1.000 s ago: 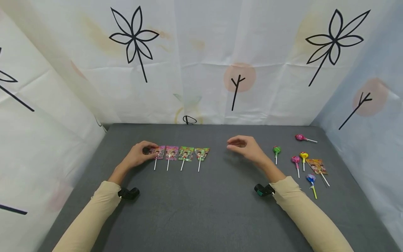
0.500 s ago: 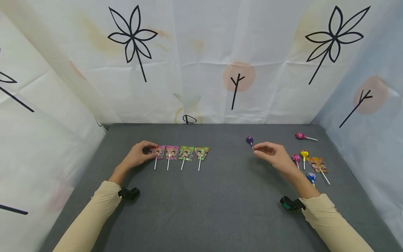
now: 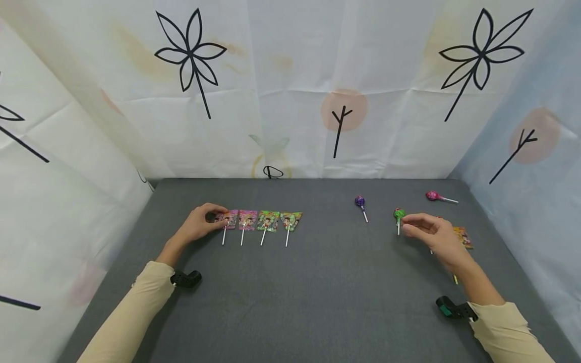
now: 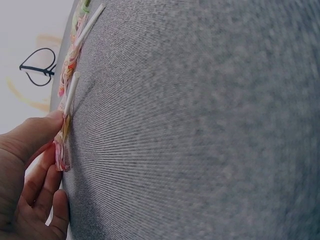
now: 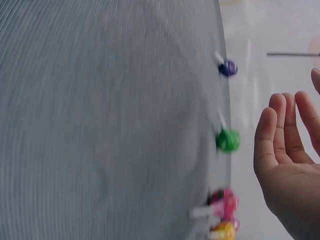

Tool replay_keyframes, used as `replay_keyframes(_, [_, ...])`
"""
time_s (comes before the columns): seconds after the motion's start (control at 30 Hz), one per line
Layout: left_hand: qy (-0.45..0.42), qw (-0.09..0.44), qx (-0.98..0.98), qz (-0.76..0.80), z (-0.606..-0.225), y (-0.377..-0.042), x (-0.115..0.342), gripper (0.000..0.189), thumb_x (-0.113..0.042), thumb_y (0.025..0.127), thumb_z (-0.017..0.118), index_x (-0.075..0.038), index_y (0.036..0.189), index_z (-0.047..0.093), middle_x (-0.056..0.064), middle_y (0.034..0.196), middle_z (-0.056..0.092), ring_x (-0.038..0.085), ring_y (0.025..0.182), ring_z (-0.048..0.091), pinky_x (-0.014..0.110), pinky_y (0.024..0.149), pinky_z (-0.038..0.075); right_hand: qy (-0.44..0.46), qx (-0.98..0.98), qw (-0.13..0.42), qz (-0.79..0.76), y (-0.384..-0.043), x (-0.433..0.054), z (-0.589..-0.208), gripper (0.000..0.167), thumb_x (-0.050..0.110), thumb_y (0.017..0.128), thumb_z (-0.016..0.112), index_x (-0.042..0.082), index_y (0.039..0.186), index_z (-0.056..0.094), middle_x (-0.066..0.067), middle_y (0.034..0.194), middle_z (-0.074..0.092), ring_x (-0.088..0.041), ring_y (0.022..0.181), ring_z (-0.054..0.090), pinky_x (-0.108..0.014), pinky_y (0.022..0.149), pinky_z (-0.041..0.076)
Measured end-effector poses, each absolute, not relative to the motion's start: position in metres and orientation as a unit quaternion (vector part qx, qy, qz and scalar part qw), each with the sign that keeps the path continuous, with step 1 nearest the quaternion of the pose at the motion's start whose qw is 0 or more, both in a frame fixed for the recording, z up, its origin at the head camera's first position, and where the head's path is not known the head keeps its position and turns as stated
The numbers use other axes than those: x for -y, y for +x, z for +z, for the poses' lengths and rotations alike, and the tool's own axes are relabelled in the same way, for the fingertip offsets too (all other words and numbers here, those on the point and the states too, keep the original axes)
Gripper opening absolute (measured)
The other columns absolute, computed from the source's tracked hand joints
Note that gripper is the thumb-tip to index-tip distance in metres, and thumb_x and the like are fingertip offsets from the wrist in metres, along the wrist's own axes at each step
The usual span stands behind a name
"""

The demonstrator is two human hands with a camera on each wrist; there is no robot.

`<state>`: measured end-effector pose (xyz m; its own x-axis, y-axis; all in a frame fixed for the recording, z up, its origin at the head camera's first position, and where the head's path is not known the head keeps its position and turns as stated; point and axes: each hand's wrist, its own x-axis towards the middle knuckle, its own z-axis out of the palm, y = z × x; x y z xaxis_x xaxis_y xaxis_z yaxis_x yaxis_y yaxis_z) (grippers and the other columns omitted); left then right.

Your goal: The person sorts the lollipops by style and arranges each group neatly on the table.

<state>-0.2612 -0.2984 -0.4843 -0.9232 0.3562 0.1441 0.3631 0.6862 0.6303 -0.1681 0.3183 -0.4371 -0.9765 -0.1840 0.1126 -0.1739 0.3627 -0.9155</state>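
My left hand (image 3: pixel 199 222) pinches the leftmost flat-wrapped lollipop (image 3: pixel 232 220) on the grey cloth; the left wrist view has the thumb over its wrapper (image 4: pixel 60 152) and fingers behind. To its right lie a pink lollipop (image 3: pixel 247 220) and two green-wrapped ones, sticks toward me. My right hand (image 3: pixel 438 241), holding nothing, hovers with loosely bent fingers beside the round green lollipop (image 3: pixel 399 214). Farther left lies a round purple lollipop (image 3: pixel 360 201). Pink and yellow lollipops (image 5: pixel 223 231) show in the right wrist view; in the head view the right hand mostly covers them.
A red-pink lollipop (image 3: pixel 433 195) lies at the back right. An orange-wrapped lollipop (image 3: pixel 464 237) shows partly behind the right hand, as does a yellow stick (image 3: pixel 455 279). White patterned cloth walls (image 3: pixel 290 101) stand at the table's back and sides.
My right hand has moved from mid-table to the right, uncovering the purple lollipop, passing the green one and now covering several lollipops at the right. The left hand stays on its lollipop.
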Motion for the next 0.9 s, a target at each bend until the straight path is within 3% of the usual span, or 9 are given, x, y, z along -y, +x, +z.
replay_keyframes(0.27, [-0.196, 0.003, 0.917, -0.347, -0.484, -0.259, 0.298, 0.037, -0.018, 0.093, 0.078, 0.001, 0.124, 0.070, 0.021, 0.122, 0.062, 0.040, 0.115, 0.055, 0.061, 0.096, 0.039, -0.075, -0.852, -0.017, -0.517, -0.160, -0.358, -0.436, 0.029, 0.013, 0.102, 0.066, -0.001, 0.127, 0.064, 0.003, 0.115, 0.071, -0.005, 0.101, 0.064, -0.017, 0.081, 0.048])
replay_keyframes(0.5, [-0.195, 0.004, 0.916, -0.351, -0.485, -0.259, 0.297, 0.036, -0.017, 0.093, 0.078, 0.001, 0.123, 0.070, 0.020, 0.123, 0.062, 0.040, 0.114, 0.055, 0.061, 0.096, 0.040, -0.042, -0.847, -0.025, -0.529, -0.156, -0.395, -0.439, 0.027, 0.008, 0.101, 0.065, 0.007, 0.128, 0.067, 0.011, 0.109, 0.072, -0.007, 0.087, 0.063, -0.022, 0.068, 0.050])
replay_keyframes(0.7, [-0.196, 0.009, 0.916, -0.350, -0.485, -0.258, 0.297, 0.036, -0.017, 0.093, 0.078, 0.001, 0.123, 0.070, 0.020, 0.122, 0.062, 0.039, 0.114, 0.056, 0.060, 0.096, 0.040, -0.028, -0.847, -0.036, -0.530, -0.158, -0.419, -0.443, 0.026, 0.004, 0.100, 0.066, 0.015, 0.123, 0.070, 0.016, 0.106, 0.071, 0.000, 0.091, 0.064, -0.015, 0.074, 0.048])
replay_keyframes(0.9, [-0.195, 0.013, 0.918, -0.346, -0.485, -0.258, 0.298, 0.036, -0.015, 0.093, 0.078, 0.001, 0.123, 0.070, 0.020, 0.121, 0.063, 0.039, 0.113, 0.056, 0.060, 0.097, 0.039, -0.026, -0.859, -0.023, -0.511, -0.159, -0.431, -0.445, 0.026, 0.005, 0.098, 0.068, 0.013, 0.123, 0.071, 0.022, 0.108, 0.068, 0.011, 0.096, 0.059, -0.010, 0.075, 0.045])
